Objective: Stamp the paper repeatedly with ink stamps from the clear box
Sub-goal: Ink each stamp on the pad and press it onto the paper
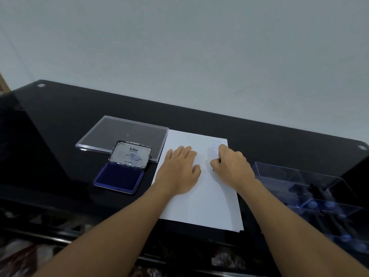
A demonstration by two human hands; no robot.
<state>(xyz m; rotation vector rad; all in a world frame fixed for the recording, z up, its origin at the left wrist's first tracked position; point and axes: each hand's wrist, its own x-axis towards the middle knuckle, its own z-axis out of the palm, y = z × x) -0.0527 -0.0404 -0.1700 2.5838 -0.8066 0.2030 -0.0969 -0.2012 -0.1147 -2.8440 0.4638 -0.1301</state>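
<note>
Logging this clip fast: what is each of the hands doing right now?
Left hand: open, flat on the paper, holding nothing.
Right hand: closed on a small dark object, likely a stamp, pressed to the paper.

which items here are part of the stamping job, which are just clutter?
In the job: paper; open ink pad; clear box with stamps; left hand flat on paper; right hand closed on a stamp, mostly hidden.

Lying about: clear lid; black table.
</note>
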